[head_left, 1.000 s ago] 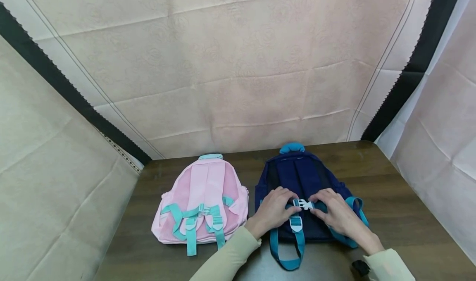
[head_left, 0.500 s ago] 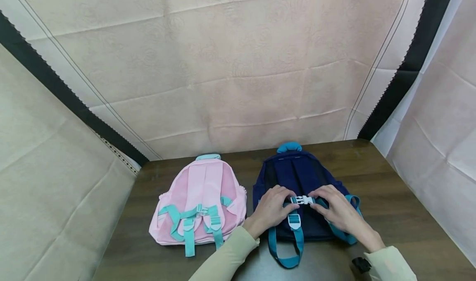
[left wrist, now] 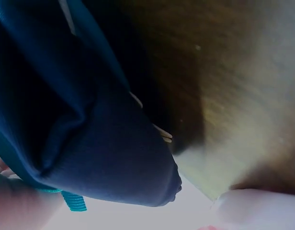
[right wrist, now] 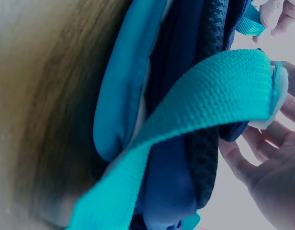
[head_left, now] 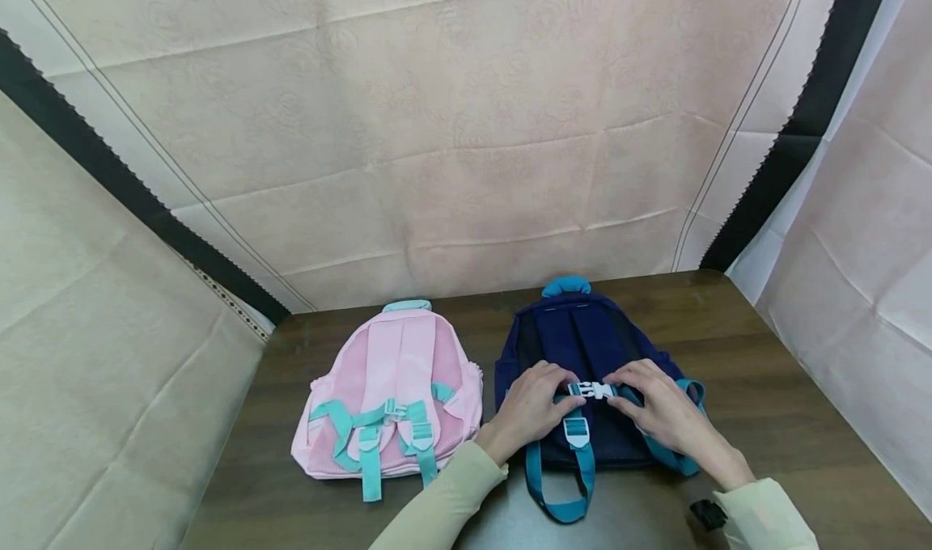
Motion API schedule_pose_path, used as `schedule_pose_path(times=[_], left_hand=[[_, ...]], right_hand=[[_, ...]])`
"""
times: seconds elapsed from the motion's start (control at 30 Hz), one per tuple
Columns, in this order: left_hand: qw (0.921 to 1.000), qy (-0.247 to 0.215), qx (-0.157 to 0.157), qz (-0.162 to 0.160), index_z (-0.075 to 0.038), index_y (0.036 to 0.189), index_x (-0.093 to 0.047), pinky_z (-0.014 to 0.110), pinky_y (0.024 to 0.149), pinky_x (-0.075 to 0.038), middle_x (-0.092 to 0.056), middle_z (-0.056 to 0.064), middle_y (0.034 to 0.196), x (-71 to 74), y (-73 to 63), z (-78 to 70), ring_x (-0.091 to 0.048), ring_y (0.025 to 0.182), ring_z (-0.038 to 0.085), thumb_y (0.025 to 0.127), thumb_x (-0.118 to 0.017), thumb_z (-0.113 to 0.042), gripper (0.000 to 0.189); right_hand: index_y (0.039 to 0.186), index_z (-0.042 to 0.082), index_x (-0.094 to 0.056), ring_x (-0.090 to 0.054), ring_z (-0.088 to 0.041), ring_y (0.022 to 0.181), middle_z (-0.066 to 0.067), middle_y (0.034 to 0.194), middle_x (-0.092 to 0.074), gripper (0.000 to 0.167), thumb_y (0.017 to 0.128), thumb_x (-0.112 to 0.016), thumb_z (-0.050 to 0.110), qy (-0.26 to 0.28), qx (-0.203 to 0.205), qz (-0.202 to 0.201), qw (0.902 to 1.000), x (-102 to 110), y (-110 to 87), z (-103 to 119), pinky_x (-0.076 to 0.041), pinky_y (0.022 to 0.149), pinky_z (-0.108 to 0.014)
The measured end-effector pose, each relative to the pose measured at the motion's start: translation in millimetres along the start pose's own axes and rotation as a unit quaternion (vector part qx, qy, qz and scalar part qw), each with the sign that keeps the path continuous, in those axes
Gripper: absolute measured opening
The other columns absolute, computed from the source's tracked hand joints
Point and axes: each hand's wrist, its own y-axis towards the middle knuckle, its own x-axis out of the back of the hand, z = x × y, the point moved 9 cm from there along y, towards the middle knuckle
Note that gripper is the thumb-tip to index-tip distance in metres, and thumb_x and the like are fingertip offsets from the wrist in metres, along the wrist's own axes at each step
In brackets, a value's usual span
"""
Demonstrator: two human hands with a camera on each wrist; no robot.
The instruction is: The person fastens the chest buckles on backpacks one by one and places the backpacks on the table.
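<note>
A navy backpack (head_left: 582, 332) with teal straps lies back side up on the table. Across its front stretches a white side-release buckle (head_left: 593, 391), its two ends lined up and meeting between the hands. The left hand (head_left: 537, 407) pinches the buckle's left end by thumb and fingers. From the other side, the right hand (head_left: 661, 411) pinches the right end where the teal strap joins. In the right wrist view, the teal webbing (right wrist: 219, 91) crosses in front and partly covers that hand's fingers. Navy fabric (left wrist: 119, 158) fills much of the left wrist view.
Left of the navy backpack, a pink backpack (head_left: 408, 348) with mint straps lies on the brown wooden table (head_left: 699, 307). A teal strap loop (head_left: 564, 511) hangs toward the front. Pale fabric walls (head_left: 466, 129) surround the table. A small black object (head_left: 708, 515) is beside the right sleeve.
The buckle's ends have come closer together, with the hands shifting slightly upward in the head view. Over the last half second almost nothing moves. The pink backpack stays in place.
</note>
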Motion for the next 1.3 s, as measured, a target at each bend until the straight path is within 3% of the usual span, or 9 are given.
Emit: schedule_pose_path(times=[0.47,0.83,1.1,1.3], left_hand=[[1.0000,-0.005,-0.006,-0.001,-0.018,0.124,-0.078,0.016,0.089,-0.053,-0.077,-0.003,0.114,-2.2,-0.1,1.0,-0.060,0.099,0.009,0.105,-0.074,-0.036,0.026],[0.9999,-0.009,-0.007,0.004,-0.019,0.124,-0.078,0.017,0.090,-0.054,-0.076,-0.004,0.114,-3.7,0.0,1.2,-0.060,0.099,0.008,0.105,-0.074,-0.036,0.026],[0.9992,0.017,-0.033,-0.012,-0.017,0.124,-0.079,0.017,0.090,-0.055,-0.078,-0.003,0.113,-2.3,2.6,-5.7,-0.064,0.100,0.010,0.106,-0.074,-0.035,0.026],[0.9990,0.018,-0.038,-0.016,-0.015,0.123,-0.080,0.015,0.088,-0.053,-0.080,-0.003,0.111,-1.8,4.0,-8.4,-0.063,0.097,0.010,0.104,-0.075,-0.033,0.026]], right_hand=[[0.114,0.014,-0.081,-0.065,-0.024,0.107,0.000,0.112,-0.077,0.023,0.092,-0.086,0.008,0.004,0.003,-0.001,1.0000,-2.5,-0.4,-2.7,-0.060,0.089,-0.041],[0.112,0.012,-0.081,-0.069,-0.014,0.091,0.001,0.107,-0.076,0.023,0.091,-0.085,0.004,0.047,0.030,-0.012,0.9984,-1.9,-0.7,0.5,-0.058,0.077,-0.024],[0.116,0.009,-0.081,-0.074,-0.022,0.097,-0.001,0.110,-0.077,0.024,0.092,-0.084,0.004,0.042,0.041,-0.010,0.9983,-2.7,1.0,4.8,-0.064,0.082,-0.033],[0.116,0.008,-0.081,-0.074,-0.023,0.097,-0.001,0.110,-0.077,0.023,0.094,-0.083,0.003,0.042,0.037,-0.007,0.9984,-2.5,1.2,6.1,-0.064,0.082,-0.032]])
